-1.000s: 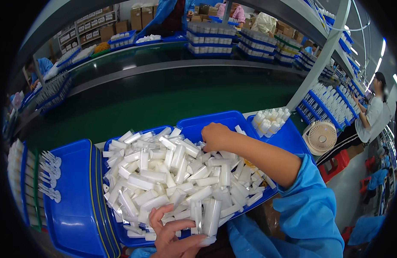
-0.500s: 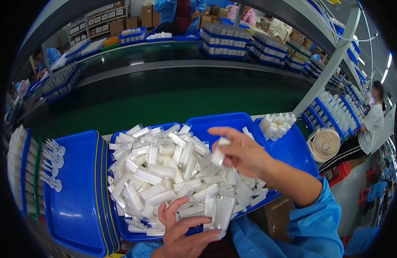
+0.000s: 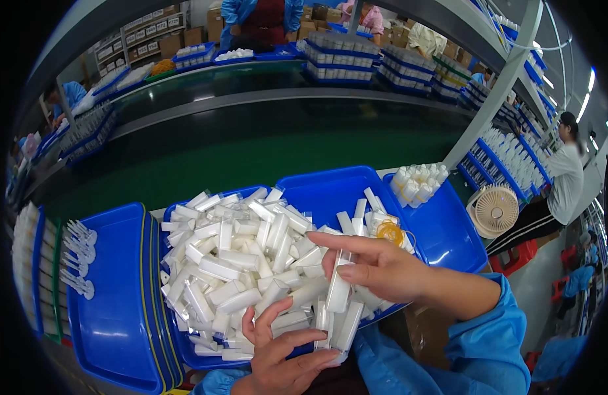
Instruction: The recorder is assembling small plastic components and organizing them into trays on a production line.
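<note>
Close to my body, my left hand [image 3: 281,355] grips a small bundle of white blocks in clear wrap [image 3: 347,329] between thumb and fingers, upright. My right hand [image 3: 386,268] pinches one more white wrapped block [image 3: 339,284] by thumb and fingers, its lower end right over the bundle; whether they touch I cannot tell. Under and beyond both hands lies a heap of similar white wrapped blocks [image 3: 231,263], covering most of a blue tray [image 3: 169,352].
Right of the heap, another blue tray [image 3: 317,187] holds loose blocks and yellow rubber bands [image 3: 391,232]. Grouped bundles [image 3: 417,185] stand on a blue tray further right, by a fan [image 3: 493,210]. Stacked blue trays [image 3: 113,316] sit left. A green conveyor belt [image 3: 251,145] runs beyond.
My right hand has come down toward my left with its block, which now sits at the bundle's top. The yellow rubber bands have come into sight behind it. My left hand has barely moved.
</note>
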Demonstrator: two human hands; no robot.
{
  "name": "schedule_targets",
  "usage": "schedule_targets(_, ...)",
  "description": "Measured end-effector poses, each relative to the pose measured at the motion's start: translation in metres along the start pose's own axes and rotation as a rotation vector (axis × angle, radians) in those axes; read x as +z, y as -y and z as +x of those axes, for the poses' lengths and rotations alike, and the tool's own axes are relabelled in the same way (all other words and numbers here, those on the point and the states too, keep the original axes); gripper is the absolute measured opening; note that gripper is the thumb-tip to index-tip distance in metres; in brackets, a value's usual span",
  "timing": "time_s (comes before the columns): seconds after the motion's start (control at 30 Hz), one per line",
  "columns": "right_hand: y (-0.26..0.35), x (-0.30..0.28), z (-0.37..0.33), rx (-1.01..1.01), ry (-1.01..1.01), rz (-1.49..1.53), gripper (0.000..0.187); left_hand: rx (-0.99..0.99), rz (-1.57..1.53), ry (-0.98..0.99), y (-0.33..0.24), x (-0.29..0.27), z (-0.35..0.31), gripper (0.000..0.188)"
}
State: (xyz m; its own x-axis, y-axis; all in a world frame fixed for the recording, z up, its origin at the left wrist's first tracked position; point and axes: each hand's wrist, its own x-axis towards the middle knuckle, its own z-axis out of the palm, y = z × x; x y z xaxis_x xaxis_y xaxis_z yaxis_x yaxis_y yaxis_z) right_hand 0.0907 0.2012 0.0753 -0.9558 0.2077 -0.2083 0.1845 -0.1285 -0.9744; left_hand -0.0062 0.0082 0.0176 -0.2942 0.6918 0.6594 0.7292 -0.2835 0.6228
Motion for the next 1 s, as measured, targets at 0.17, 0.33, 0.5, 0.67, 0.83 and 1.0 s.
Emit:
schedule_targets(0.17,0.002,-0.009,-0.009,-0.424,-0.019,-0.675,0.043,0.015,0.010,0.048,0.001,0.003,-0.001,0.010)
schedule_targets(0.33,0.000,-0.009,-0.017,-0.213,-0.033,-0.444,0.044,0.056,0.077,0.098,-0.004,0.003,-0.003,0.014)
schedule_targets(0.5,0.004,-0.008,-0.023,-0.039,0.010,-0.203,0.042,0.062,0.129,0.101,-0.007,0.005,-0.006,0.019)
schedule_targets(0.67,-0.001,-0.002,-0.029,-0.219,-0.010,-0.454,0.041,0.127,0.108,0.023,-0.004,0.009,-0.011,0.023)
schedule_targets(0.83,-0.020,0.011,-0.037,-0.220,0.041,-0.416,0.042,0.208,0.061,-0.140,0.005,0.017,-0.012,0.050)
schedule_targets(1.0,-0.030,0.015,-0.043,-0.409,-0.007,-0.514,0.040,-0.145,-0.106,-0.092,-0.003,0.015,-0.017,0.067)
